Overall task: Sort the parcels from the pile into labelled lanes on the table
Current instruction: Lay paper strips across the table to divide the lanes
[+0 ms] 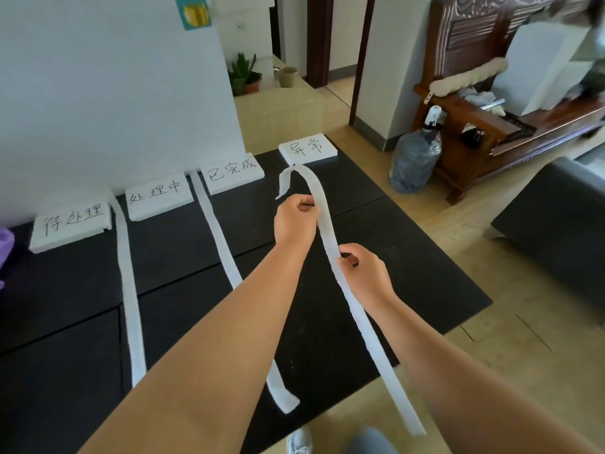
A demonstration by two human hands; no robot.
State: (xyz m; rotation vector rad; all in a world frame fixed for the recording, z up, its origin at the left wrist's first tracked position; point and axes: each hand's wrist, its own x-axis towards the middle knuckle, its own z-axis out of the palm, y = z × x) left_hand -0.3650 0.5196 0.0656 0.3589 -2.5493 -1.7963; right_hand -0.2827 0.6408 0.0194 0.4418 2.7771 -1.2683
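The black table (pixel 409 257) shows no parcels, so all the sorting is ahead. Two white strips (pixel 126 273) lie flat, and four label cards (pixel 234 173) line the far edge. My left hand (pixel 294 221) and right hand (pixel 365 271) pinch the third strip (pixel 328 231), which is raised and overhangs the near edge. There is bare room on either side.

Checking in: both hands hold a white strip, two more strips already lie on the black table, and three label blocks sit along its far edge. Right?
Not quite: the head view shows four label blocks, not three. The rest stands: left hand and right hand hold a white strip, and two more strips lie on the black table.
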